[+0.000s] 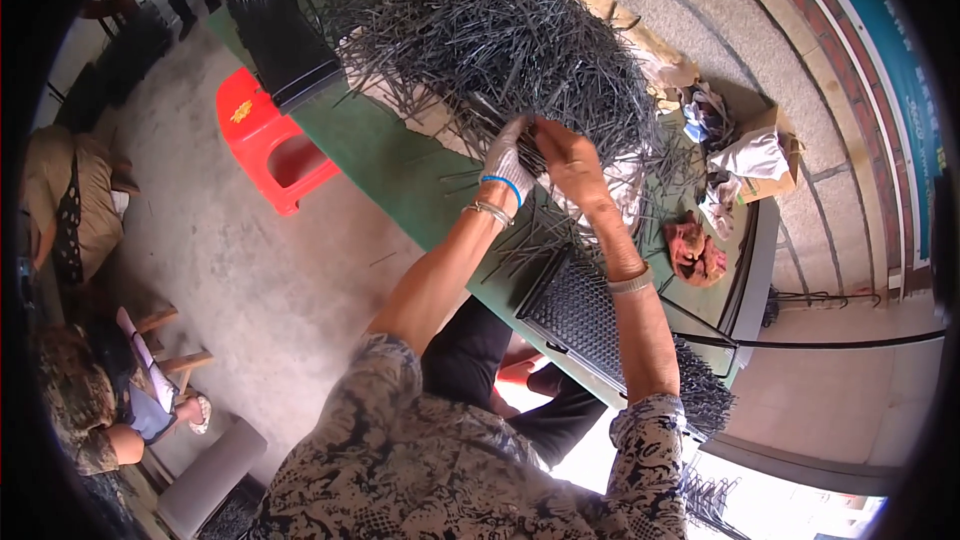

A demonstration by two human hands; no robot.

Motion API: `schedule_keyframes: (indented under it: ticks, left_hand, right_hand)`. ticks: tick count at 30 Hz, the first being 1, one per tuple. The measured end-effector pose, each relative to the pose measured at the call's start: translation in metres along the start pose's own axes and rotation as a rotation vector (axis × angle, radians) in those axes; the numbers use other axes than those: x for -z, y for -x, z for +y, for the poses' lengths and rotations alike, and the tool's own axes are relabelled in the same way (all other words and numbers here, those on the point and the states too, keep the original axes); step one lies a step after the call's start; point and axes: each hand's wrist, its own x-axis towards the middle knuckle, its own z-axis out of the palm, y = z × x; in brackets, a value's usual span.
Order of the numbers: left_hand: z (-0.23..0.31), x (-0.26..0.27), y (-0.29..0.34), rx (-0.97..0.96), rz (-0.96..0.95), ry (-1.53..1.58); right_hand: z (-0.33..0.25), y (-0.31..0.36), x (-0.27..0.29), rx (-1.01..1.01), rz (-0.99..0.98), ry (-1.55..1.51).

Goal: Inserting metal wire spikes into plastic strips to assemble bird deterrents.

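A large heap of thin black rods [500, 35] spreads over the green table [375, 170]. At its near edge my two hands are close together. My left hand [503, 158], in a pale glove with a blue cuff edge, is closed around some of the rods, whose dark ends show at its fingertips. My right hand [573, 168] is bare, and its bent fingers pinch beside the left fingertips. What lies between them is too small to make out. Just below my hands, a black tray with a honeycomb of holes [580, 310] sits at the table's near edge.
A red plastic stool [265, 140] stands left of the table, near a black rack [290, 65] filled with rods. Right of the heap are a crumpled reddish cloth [694, 252] and a cardboard box [775, 155] with rags. Other people sit at far left.
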Motion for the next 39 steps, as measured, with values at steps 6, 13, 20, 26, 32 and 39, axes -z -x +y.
schedule_keyframes:
  ticks: [6, 13, 20, 26, 32, 39]
  left_hand:
    - [0.016, 0.000, -0.006, 0.056, -0.043, 0.049]
    - [0.008, 0.004, -0.009, 0.113, -0.060, 0.030]
    - [0.008, -0.010, 0.004, 0.090, 0.023, 0.006]
    - [0.002, -0.011, -0.003, 0.143, -0.057, 0.116]
    - [0.007, 0.006, -0.015, 0.137, -0.052, 0.086]
    - [0.019, 0.017, -0.031, 0.039, 0.008, 0.121]
  right_hand:
    - [-0.018, -0.005, 0.052, -0.322, -0.080, 0.035]
    - [-0.001, 0.022, 0.063, -0.529, -0.403, -0.050]
    - [-0.007, 0.026, 0.065, -0.741, -0.338, -0.289]
    - [0.031, 0.027, 0.059, -0.587, -0.320, -0.312]
    - [0.016, 0.028, 0.058, -0.628, -0.364, -0.427]
    - [0.037, 0.037, 0.096, -0.535, -0.401, -0.118]
